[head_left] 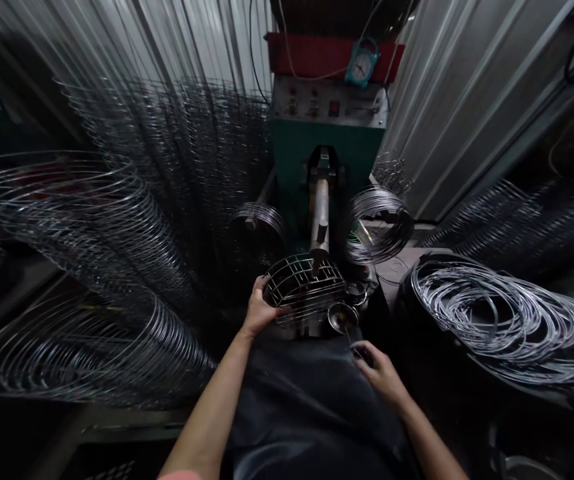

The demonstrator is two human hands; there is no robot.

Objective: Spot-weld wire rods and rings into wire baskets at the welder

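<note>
My left hand (pixel 261 310) is closed on the left end of a wire basket (pixel 307 283), a curved grid of thin metal rods. The basket sits under the tip of a metal electrode arm (pixel 321 213) on a green machine (pixel 297 147). My right hand (pixel 374 370) is closed around a dark-handled tool (pixel 354 339) whose exact kind I cannot make out. Just beyond its tip is a small round metal dish (pixel 343 318), with something yellowish inside. A second small dish (pixel 355 291) stands behind it, close to the basket's right end.
Wire coils hang left (pixel 259 217) and right (pixel 379 223) of the machine's arm. Tall stacks of wire rings (pixel 131 220) crowd the left side. A dark tub of loose wire hoops (pixel 497 313) stands at right. A blue clock (pixel 363 65) hangs above the control panel.
</note>
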